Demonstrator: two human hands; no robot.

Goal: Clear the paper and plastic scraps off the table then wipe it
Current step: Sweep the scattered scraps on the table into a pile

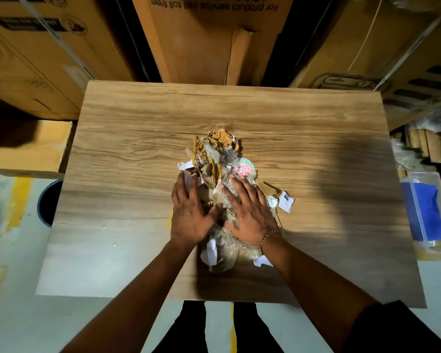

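A heap of scraps lies in the middle of the wooden table: torn brown cardboard, crumpled clear plastic, white paper bits and a round printed lid. My left hand rests flat on the heap's left side, fingers spread. My right hand, with a gold bracelet at the wrist, lies flat on its right side over the plastic. Neither hand grips anything. A small white label lies just right of the heap. More plastic and paper shows below my hands.
Large cardboard boxes stand along the table's far edge and both back corners. A dark round bin stands on the floor at the left. A clear plastic box with blue contents sits at the right. My legs show below the near edge.
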